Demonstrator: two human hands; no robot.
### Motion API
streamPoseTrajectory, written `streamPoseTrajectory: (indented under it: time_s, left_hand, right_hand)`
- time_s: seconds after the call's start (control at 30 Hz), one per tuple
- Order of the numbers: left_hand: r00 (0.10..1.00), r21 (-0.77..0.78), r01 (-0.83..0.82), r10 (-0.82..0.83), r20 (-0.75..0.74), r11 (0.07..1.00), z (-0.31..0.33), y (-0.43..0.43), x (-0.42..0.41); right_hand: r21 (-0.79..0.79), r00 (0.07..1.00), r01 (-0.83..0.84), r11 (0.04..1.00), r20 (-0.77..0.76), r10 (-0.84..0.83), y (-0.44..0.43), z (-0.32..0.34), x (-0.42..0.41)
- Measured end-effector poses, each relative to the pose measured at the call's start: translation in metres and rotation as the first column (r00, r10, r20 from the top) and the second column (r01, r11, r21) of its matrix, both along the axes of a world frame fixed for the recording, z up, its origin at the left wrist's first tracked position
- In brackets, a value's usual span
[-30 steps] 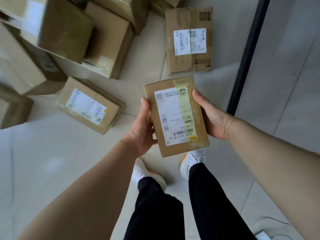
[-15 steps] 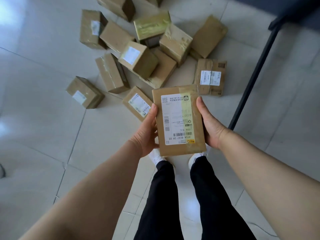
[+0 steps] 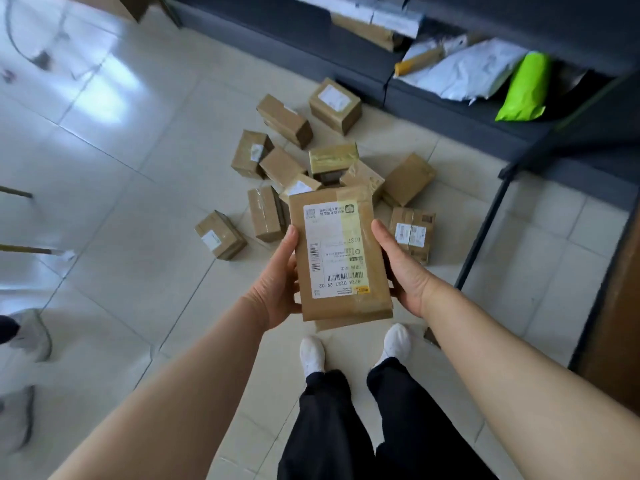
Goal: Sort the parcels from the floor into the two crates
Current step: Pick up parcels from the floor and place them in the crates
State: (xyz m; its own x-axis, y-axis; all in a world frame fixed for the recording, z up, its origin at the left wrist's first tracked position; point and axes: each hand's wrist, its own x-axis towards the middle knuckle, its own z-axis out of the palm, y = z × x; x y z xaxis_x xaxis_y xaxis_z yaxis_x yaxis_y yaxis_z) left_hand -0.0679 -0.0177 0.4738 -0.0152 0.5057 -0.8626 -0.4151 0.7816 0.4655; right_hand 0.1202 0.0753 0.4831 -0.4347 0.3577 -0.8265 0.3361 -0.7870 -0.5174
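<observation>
Above the person's feet, a flat brown parcel (image 3: pixel 341 256) is held label-up between both hands: left hand (image 3: pixel 277 282) clamps its left edge, thumb on top, right hand (image 3: pixel 403 268) grips the right edge, both forearms stretched forward. Beyond it, a pile of boxes (image 3: pixel 311 168) lies on the tiled floor (image 3: pixel 121 202); far right, a green bag (image 3: pixel 524 88) lies on a dark shelf (image 3: pixel 467 112).

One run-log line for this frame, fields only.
stage: parcel in hand | left hand: holding parcel | right hand: holding parcel | floor pile: unsorted | crates: not visible
</observation>
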Motion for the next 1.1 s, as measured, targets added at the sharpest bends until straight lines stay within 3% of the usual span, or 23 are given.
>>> streamPoseTrajectory:
  time_s: [0.23,0.6,0.87,1.1]
  left_hand:
    - [0.999,0.082,0.027,-0.03,0.029,0.996,0.051,-0.011,0.009]
    - [0.924,0.206,0.367,-0.381,0.031,0.907,0.116,-0.032,0.008]
    - [0.76,0.225,0.634,-0.65,-0.001,0.74,0.146,-0.059,0.06]
    - [0.573,0.237,0.798,-0.82,-0.014,0.554,0.167,-0.099,0.17]
  right_hand:
    - [0.075,0.999,0.045,0.996,0.02,-0.046,-0.012,0.06,0.01]
    - [0.231,0.897,0.439,0.868,-0.062,-0.438,-0.109,0.12,0.032]
    - [0.247,0.729,0.678,0.693,-0.106,-0.676,-0.2,0.143,0.076]
    - [0.255,0.498,0.846,0.468,-0.066,-0.865,-0.289,0.164,0.166]
